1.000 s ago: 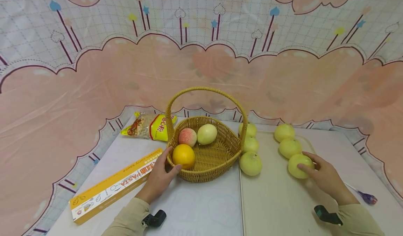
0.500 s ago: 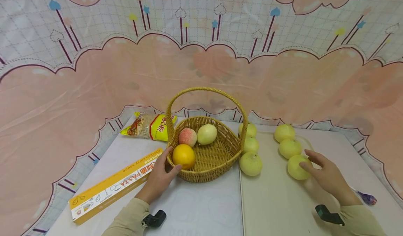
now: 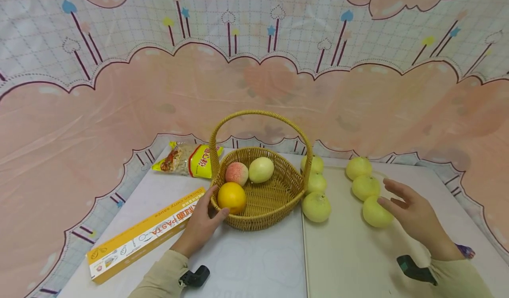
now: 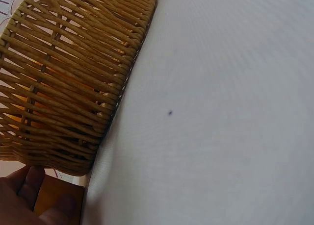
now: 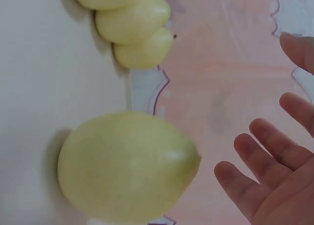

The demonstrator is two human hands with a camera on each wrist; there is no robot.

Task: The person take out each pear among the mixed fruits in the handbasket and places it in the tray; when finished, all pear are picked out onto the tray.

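Note:
My left hand (image 3: 203,223) rests against the left front of a wicker basket (image 3: 258,222), its thumb at the rim beside an orange (image 3: 232,198). In the left wrist view its fingers (image 4: 30,183) show at the basket's lower edge. A peach (image 3: 237,173) and a pale oval fruit (image 3: 261,170) also lie inside the basket. Over the right side of the table, my right hand (image 3: 413,214) is spread beside the nearest pale green pomelo (image 3: 375,212) of the right row. The right wrist view shows its fingers apart from the pomelo (image 5: 127,166), holding nothing.
Two more pomelos (image 3: 366,187) stand behind that one on a beige board (image 3: 342,258). Another row of pomelos (image 3: 316,206) stands by the basket's right side. A pasta box (image 3: 147,236) and a yellow food packet (image 3: 188,160) lie left. A wrapped lollipop (image 3: 465,251) is partly hidden by the right wrist.
My right hand has let go of the front pomelo and drawn slightly up and right, its fingers opening. The pomelo has shifted slightly left. The left hand and basket have stayed put.

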